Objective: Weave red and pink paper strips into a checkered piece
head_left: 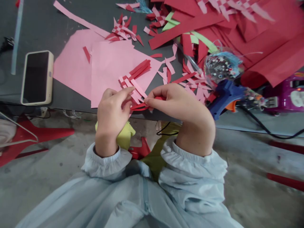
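Between my hands, at the table's front edge, is a weave of red and pink paper strips [127,83]. Its loose red ends fan out to the upper right. My left hand [112,109] holds the weave's near left side, with the index finger reaching over it and the thumb below. A pinch of my right hand's thumb and index finger [172,99] grips the end of a pink strip at the weave's right side. My other right fingers are curled, and red strips show beneath them. Pink paper sheets [106,69] lie under and behind the weave.
A phone [36,77] lies at left. Woven pieces [121,30] and cut scraps [194,80] lie beyond my hands. Red sheets [261,47] cover the back right. A bead container [220,68], a blue glue gun [224,96] and a purple device [287,93] are at right.
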Tool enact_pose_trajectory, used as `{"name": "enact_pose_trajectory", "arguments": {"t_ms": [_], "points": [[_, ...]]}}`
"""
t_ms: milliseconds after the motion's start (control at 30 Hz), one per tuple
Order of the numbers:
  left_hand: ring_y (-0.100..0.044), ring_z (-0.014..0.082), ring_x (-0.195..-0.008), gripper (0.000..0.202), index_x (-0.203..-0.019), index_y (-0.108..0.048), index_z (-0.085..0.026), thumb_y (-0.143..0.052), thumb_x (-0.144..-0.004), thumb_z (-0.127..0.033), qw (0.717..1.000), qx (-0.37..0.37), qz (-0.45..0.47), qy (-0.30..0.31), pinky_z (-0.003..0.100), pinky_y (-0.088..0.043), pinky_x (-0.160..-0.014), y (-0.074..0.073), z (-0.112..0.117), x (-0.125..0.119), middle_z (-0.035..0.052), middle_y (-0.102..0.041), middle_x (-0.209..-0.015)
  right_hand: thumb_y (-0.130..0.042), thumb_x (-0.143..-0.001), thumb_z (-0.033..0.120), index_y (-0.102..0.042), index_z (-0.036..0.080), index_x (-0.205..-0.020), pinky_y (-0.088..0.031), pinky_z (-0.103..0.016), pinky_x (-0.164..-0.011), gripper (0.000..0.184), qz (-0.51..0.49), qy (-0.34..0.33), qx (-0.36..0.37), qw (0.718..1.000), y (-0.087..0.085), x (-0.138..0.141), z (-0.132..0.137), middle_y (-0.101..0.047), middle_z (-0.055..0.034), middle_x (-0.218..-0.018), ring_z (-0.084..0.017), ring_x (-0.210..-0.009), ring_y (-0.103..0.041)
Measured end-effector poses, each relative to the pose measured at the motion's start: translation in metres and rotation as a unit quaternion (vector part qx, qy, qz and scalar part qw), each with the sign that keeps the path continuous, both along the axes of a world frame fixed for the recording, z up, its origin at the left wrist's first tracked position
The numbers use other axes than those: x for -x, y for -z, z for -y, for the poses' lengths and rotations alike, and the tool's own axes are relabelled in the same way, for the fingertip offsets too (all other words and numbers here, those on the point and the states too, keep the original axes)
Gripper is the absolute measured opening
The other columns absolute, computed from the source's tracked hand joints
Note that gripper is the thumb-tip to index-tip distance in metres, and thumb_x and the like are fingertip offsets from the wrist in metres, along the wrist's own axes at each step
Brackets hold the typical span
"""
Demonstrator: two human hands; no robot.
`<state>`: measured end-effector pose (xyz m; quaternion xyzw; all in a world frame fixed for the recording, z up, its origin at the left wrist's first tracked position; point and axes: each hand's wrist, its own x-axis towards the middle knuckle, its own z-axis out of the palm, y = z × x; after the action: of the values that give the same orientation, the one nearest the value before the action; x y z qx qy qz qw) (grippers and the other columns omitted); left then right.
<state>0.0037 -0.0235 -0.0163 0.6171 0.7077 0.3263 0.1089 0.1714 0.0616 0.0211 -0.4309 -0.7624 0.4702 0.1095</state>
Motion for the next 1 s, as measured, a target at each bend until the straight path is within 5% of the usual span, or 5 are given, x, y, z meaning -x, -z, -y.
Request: {"name": "enact_pose_trajectory", "arguments": {"t_ms": [433, 767, 1000], "points": [[-0.066, 0.0169, -0.089, 0.042, -0.114, -0.073, -0.031, -0.068, -0.08, -0.007, 1.0, -0.009, -0.001, -0.003, 0.029, -0.056, -0.085, -0.002, -0.003, -0.001, 0.001, -0.065, -0.089, -0.064, -0.081, 0.019, -0.061, 0.018, -0.053, -0.024, -0.028, -0.047, 0.028, -0.03, 0.003, 0.009, 1.0, 0.001, -0.007, -0.003, -0.045, 0.0042, -0.043, -0.006, -0.045, -0.035], [-0.068, 0.0168, -0.1, 0.045, -0.115, -0.07, -0.025, -0.063, -0.078, 0.0, 0.994, -0.096, 0.037, 0.044, 0.032, -0.055, -0.093, -0.003, -0.001, 0.006, -0.0015, -0.074, -0.097, -0.066, -0.084, 0.024, -0.065, 0.019, -0.062, -0.031, -0.027, -0.049, 0.022, -0.086, -0.007, 0.042, 0.995, 0.0, -0.016, -0.002, -0.061, 0.0007, -0.055, -0.009, -0.052, -0.045], [-0.071, 0.0148, -0.092, 0.045, -0.116, -0.069, -0.024, -0.065, -0.077, -0.002, 0.996, -0.063, 0.031, 0.061, 0.029, -0.055, -0.09, 0.001, 0.0, 0.006, -0.0023, -0.076, -0.096, -0.071, -0.085, 0.036, -0.062, 0.019, -0.067, -0.04, -0.024, -0.053, 0.027, -0.303, 0.089, 0.1, 0.944, 0.006, -0.009, -0.001, -0.058, 0.0025, -0.062, -0.008, -0.056, -0.049]]}}
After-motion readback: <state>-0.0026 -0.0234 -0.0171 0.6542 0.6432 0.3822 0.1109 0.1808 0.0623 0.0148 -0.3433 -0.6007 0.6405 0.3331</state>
